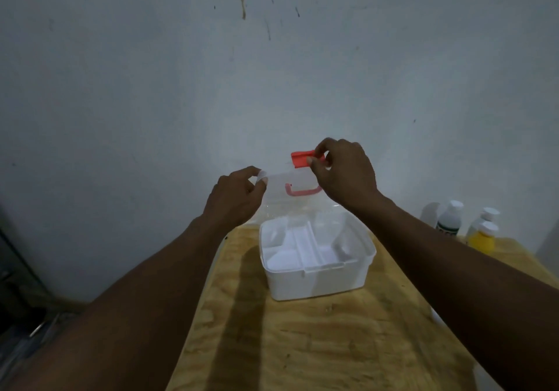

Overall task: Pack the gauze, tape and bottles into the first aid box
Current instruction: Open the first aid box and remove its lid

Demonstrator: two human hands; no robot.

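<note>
**First aid box, opened, on plywood counter**

White first aid box (317, 257) is set at frame centre on a plywood counter (302, 345). Its clear lid (290, 191) is raised: left hand (236, 200) pinches its corner, right hand (344, 173) is closed on the red latch (301, 159). Bottles (465, 224) are stood at right. Stained grey wall (211, 73) behind.

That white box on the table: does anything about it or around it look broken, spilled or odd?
Nothing stands out. The white box sits level on the wooden table, its clear lid held up by the left hand and right hand. The bottles stand upright, unspilled.
</note>
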